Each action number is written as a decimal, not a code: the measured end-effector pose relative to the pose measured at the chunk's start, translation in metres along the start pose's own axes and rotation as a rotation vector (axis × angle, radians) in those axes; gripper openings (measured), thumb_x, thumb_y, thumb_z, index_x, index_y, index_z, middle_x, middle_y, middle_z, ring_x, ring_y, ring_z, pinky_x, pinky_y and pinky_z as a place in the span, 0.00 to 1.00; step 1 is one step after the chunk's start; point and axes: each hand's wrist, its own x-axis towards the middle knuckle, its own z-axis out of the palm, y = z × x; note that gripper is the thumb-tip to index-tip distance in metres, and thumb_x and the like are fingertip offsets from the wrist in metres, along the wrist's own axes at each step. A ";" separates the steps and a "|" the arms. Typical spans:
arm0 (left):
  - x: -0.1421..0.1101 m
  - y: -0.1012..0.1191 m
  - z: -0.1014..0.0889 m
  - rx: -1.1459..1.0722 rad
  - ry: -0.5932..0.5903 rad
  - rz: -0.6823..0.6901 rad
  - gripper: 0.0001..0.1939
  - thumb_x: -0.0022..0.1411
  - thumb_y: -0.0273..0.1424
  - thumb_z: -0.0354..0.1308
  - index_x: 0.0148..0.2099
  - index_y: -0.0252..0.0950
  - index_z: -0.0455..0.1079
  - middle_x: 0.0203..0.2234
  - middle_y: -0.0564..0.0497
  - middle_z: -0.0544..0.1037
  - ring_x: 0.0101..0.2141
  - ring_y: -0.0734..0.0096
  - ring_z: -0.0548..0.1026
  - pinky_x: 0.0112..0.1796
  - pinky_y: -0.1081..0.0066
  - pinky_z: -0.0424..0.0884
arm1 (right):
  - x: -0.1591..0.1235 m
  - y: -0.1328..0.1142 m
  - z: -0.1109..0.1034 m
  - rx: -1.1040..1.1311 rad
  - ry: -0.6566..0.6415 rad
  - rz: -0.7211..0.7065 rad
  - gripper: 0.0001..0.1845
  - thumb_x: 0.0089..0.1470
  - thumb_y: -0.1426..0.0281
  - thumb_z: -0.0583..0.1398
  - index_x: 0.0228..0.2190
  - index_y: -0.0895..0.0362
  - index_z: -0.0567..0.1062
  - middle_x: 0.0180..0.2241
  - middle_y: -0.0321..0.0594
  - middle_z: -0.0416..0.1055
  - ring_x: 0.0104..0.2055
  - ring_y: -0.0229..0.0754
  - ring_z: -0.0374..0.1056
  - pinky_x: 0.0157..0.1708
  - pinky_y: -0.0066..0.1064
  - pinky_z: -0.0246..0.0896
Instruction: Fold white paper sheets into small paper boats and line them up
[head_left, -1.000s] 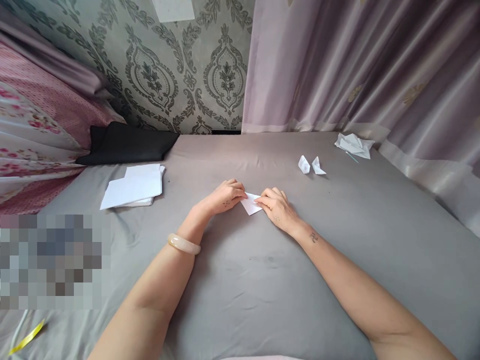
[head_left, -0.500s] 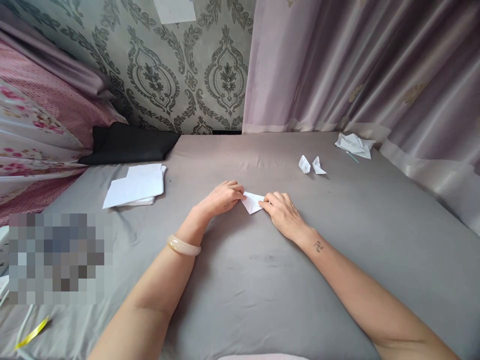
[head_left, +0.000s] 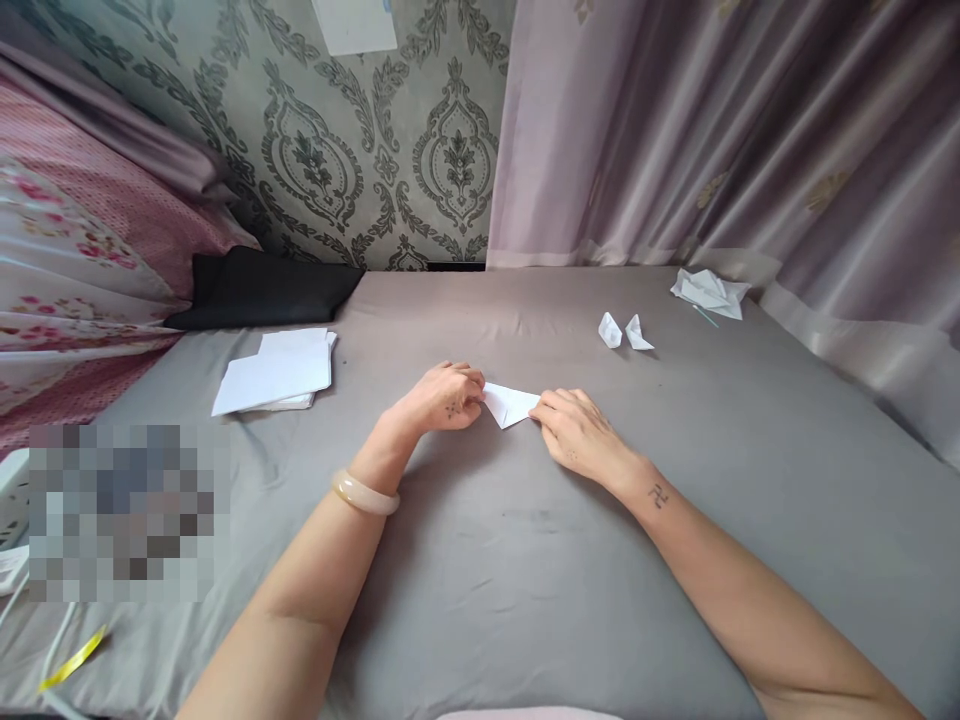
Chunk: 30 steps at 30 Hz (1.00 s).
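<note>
Right grip (head_left: 583, 432) has been drawn outward along the folded paper (head_left: 513, 405).
Its ends are pinched by this and the left grip (head_left: 445, 397); a creased white triangle is shown against grey cloth (head_left: 517, 580).

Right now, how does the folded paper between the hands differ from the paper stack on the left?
The folded paper looks much smaller than the paper stack. The folded paper narrows to a point on its near side, while the paper stack shows flat, straight-edged sheets. The left hand and right hand hold the folded paper at opposite ends; neither touches the paper stack. Both are white.
</note>
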 end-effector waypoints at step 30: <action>0.014 0.005 0.036 -0.348 0.137 -0.409 0.19 0.55 0.42 0.63 0.45 0.36 0.70 0.39 0.45 0.71 0.41 0.59 0.66 0.45 0.62 0.65 | 0.002 -0.011 -0.003 0.218 -0.009 0.244 0.17 0.61 0.66 0.52 0.25 0.54 0.76 0.35 0.40 0.69 0.35 0.40 0.63 0.32 0.31 0.51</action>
